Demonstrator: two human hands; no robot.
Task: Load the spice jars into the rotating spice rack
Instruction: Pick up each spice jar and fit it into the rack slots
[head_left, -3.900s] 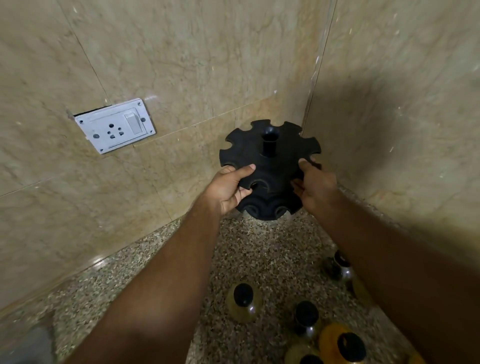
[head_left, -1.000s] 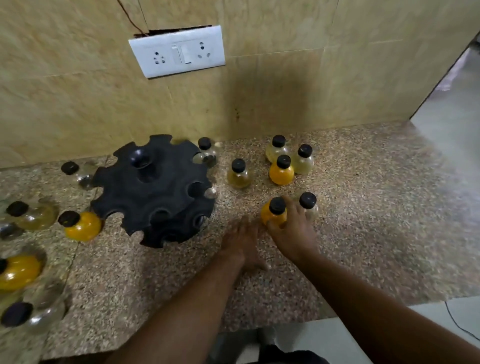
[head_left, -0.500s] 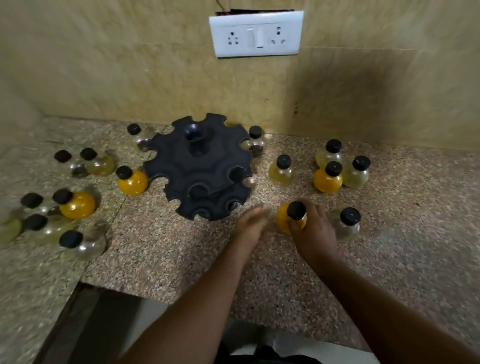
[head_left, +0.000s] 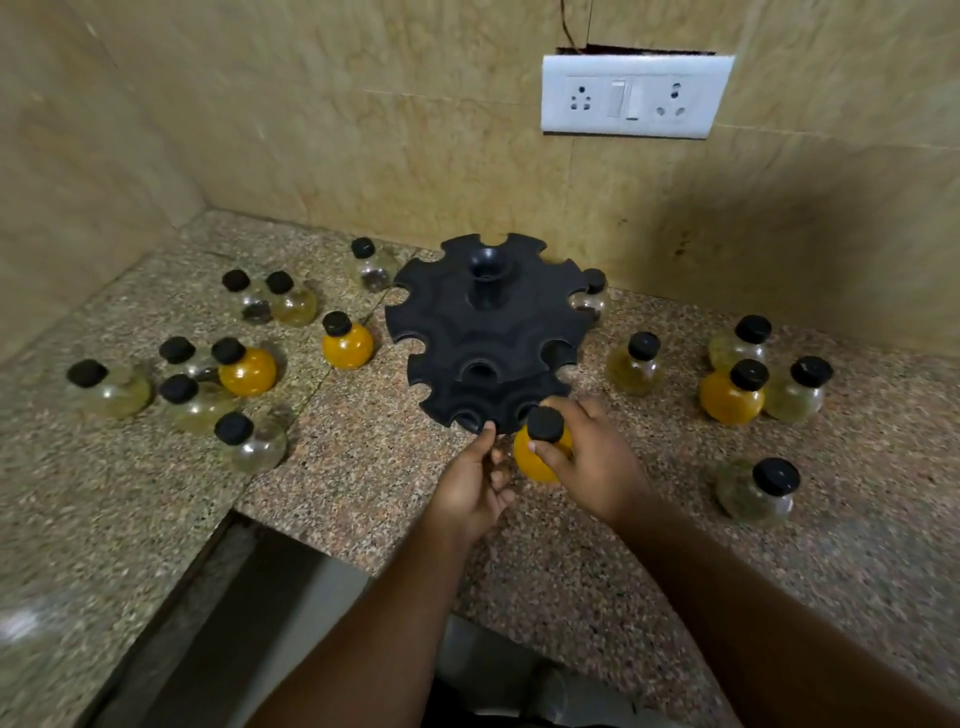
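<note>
Right hand (head_left: 592, 462) wrapped round orange jar (head_left: 540, 457), neck lined up to enter rack (head_left: 488, 332) notch; left hand (head_left: 475, 480) loosely open, fingertip steadying rim, empty.

right hand (head_left: 592, 462) gripping orange jar (head_left: 540, 457), black rack (head_left: 488, 332)

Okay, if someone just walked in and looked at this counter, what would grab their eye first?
Probably the black rotating spice rack standing near the back wall, its notched slots unfilled as far as I can see. Right in front of it, the right hand grips an orange-filled spice jar beside the rack's lower rim, with the left hand open alongside. More black-capped jars dot the speckled granite counter on both sides.
</note>
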